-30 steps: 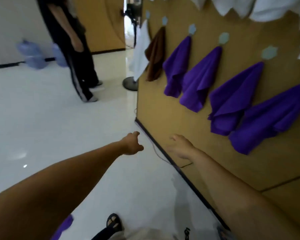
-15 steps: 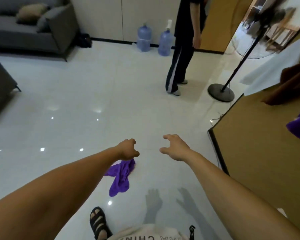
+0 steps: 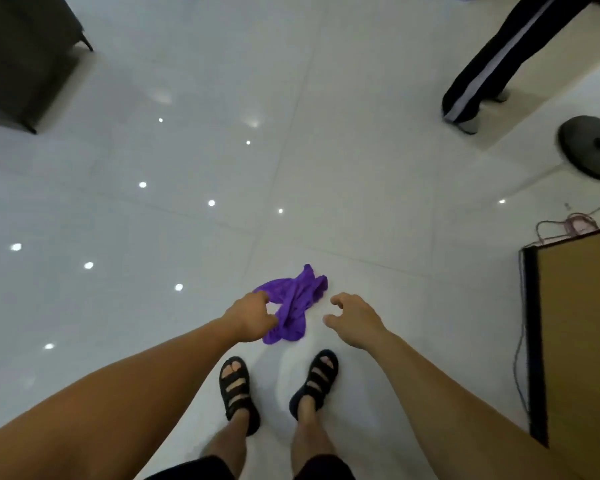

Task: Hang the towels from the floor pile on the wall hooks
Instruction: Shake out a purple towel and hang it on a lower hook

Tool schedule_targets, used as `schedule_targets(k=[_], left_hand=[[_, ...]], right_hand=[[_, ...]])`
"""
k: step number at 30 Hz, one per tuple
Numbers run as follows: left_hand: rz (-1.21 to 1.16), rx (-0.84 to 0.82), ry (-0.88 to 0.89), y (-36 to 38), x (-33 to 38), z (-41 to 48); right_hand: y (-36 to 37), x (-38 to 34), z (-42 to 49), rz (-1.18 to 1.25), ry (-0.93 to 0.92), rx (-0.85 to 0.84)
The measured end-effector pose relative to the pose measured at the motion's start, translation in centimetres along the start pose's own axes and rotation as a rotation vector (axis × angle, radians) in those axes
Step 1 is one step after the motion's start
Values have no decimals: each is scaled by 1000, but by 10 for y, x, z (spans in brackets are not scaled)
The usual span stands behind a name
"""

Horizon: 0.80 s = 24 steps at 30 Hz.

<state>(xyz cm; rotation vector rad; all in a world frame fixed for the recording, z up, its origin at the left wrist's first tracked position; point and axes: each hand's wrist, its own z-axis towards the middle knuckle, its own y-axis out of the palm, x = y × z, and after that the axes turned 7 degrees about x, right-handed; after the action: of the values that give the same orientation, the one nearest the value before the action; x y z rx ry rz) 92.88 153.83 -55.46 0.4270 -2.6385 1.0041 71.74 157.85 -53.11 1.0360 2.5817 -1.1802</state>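
Note:
One crumpled purple towel (image 3: 298, 303) lies on the glossy white floor just in front of my sandalled feet (image 3: 238, 389). My left hand (image 3: 248, 318) hangs over the towel's left edge with its fingers curled, and I see nothing held in it. My right hand (image 3: 355, 318) is just right of the towel, apart from it, with fingers spread and loosely bent. The wall hooks and the hung towels are out of view.
The brown wall panel (image 3: 575, 323) with its dark edge stands at the right, with a thin cable (image 3: 568, 226) on the floor beside it. A fan base (image 3: 589, 147) and a person's legs in black striped trousers (image 3: 478, 74) are at the back right. Dark furniture (image 3: 21, 53) fills the top left.
My view has swung from the wall of hung towels down to the floor. The purple towel now lies between my hands, and both hands have come lower towards it.

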Motion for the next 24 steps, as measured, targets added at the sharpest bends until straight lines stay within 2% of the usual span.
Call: schedule_targets(k=[5,10,15,20,24], left_hand=[[-54,-52,-124,82,-40,101],[-52,-62,-163,161,-76,223],[-60,-39,-194,222,-113,310],[-78,-27,-229,262,-138,348],[-89,-24,-239,269,-145,352]], right_hand=[[88,43,125,-29,38,-124],[178,95,247,-109,45,-111],[248,126,355,-289,-94,32],[291,137,430,-591,-320,258],[300,143,451,-750,-410,273]])
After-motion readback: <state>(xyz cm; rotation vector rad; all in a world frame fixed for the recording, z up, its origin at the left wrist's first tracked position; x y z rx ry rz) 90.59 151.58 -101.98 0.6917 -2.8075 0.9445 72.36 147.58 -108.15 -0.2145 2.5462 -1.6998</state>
